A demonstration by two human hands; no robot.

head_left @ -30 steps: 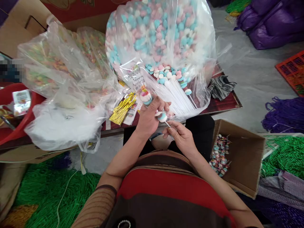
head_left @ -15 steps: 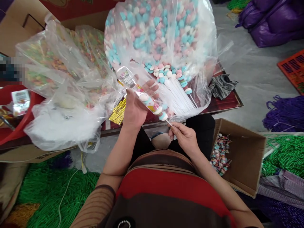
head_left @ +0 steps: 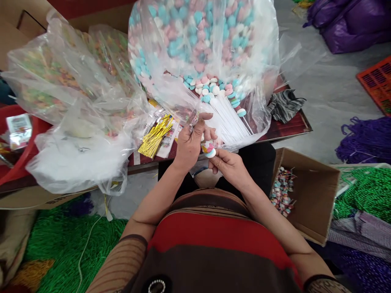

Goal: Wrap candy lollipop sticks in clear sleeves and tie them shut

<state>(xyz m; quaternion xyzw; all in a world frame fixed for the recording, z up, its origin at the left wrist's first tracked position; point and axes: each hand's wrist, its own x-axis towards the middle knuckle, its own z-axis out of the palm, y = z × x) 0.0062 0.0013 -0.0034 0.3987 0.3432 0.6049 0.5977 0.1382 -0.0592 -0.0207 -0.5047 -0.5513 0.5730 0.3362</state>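
Observation:
A marshmallow skewer (head_left: 210,151) in a clear printed bag lies between my two hands, mostly covered by fingers. My left hand (head_left: 192,140) is closed around the upper part of the bag. Below it, my right hand (head_left: 227,165) pinches the lower end by the blue-and-white marshmallow; its stick is hidden in the fingers. Gold twist ties (head_left: 155,136) and flat printed bags (head_left: 166,144) lie on the table left of my left hand. Beyond the hands, white sticks (head_left: 230,122) lie in a bundle beside loose pink, white and blue marshmallows (head_left: 210,88).
A huge clear bag of marshmallows (head_left: 198,36) stands at the back. Bags of orange-green sweets (head_left: 61,77) and a red basin (head_left: 39,126) are on the left. A cardboard box (head_left: 314,195) holding finished skewers (head_left: 282,193) sits low right. A striped cloth (head_left: 285,106) rests at the table corner.
My left hand has gone from open under the bag to closed around it, shifting right and down. My right fingers have moved up the stick to the lowest marshmallow.

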